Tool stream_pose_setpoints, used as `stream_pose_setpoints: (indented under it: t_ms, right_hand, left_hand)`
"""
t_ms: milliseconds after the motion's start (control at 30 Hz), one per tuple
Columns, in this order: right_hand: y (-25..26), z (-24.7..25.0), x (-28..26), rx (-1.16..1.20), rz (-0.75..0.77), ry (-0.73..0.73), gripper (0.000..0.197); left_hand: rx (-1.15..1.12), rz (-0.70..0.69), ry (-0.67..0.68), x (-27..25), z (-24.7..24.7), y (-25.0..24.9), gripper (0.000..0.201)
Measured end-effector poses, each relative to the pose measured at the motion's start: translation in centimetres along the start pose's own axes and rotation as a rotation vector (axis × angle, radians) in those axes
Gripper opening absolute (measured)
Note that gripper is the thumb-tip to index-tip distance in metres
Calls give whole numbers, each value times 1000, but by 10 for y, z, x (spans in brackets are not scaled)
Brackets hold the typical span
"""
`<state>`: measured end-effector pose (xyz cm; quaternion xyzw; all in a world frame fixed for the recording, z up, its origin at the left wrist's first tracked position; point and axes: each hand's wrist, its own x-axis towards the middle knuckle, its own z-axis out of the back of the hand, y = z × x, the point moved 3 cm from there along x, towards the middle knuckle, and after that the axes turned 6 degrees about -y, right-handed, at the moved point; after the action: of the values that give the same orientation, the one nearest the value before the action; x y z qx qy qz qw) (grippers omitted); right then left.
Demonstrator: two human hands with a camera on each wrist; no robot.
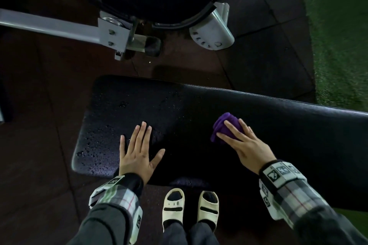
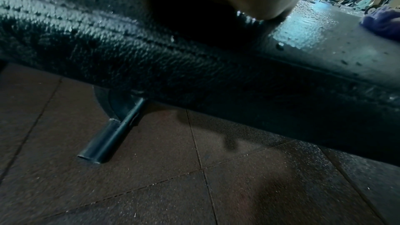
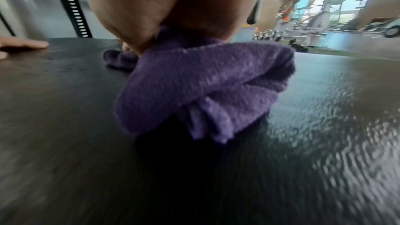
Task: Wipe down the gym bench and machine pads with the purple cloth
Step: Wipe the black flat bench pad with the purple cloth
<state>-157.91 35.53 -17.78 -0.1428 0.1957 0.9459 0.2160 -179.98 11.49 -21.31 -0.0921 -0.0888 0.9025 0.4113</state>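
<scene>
Head view shows your two hands on the black padded bench [image 1: 199, 105], which runs from lower left to the right edge of the picture. Your left hand [image 1: 137, 151] lies flat on the pad near its left end, fingers straight and spread, holding nothing. Your right hand [image 1: 245, 143] rests on top of the purple cloth [image 1: 223, 125], well to the right of the left hand. The fingers are extended over the bunched cloth and press it against the pad; no curl around the cloth is visible from above.

Water droplets cover the left portion of the bench, around and beyond the left hand. The pad to the right of the cloth looks smooth and glossy.

Right wrist view shows the cloth [image 3: 203, 88] crumpled under the palm, in contact with the bench surface [image 3: 324, 109]. The fingertips of the left hand [image 3: 23, 44] appear at the left edge, flat on the pad.

Left wrist view shows the wet, textured pad edge [image 2: 151, 57] and the cloth [image 2: 383, 21] at the far right.

Beyond the bench stands a grey machine frame [image 1: 59, 28] on dark rubber floor tiles [image 1: 29, 145]. Your cream sandals [image 1: 173, 207] are just beside the near edge of the bench. Green turf [image 1: 342, 36] lies at the right.
</scene>
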Motion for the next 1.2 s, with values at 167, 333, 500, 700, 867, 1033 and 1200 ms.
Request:
stream_pose_setpoints:
  t_ms: [167, 333, 500, 700, 867, 1033, 1200]
  right_hand:
    - [10, 11, 38, 44, -153, -64, 63]
    - [37, -2, 43, 65, -9, -67, 64]
    - [33, -20, -2, 2, 143, -8, 64]
    - [-7, -8, -25, 86, -25, -52, 80]
    - [8, -4, 7, 96, -145, -112, 64]
    - [43, -18, 11, 38, 13, -124, 71]
    - [46, -32, -31, -112, 210, -11, 64]
  left_hand:
    - [-3, 4, 16, 0, 0, 1, 79]
    - [2, 9, 21, 1, 0, 1, 79]
    - [-5, 2, 18, 0, 1, 1, 80]
    - [0, -5, 31, 1, 1, 1, 80]
    - [2, -7, 32, 0, 0, 1, 80]
    - [10, -7, 28, 0, 0, 2, 80]
    - [6, -7, 35, 1, -1, 2, 80]
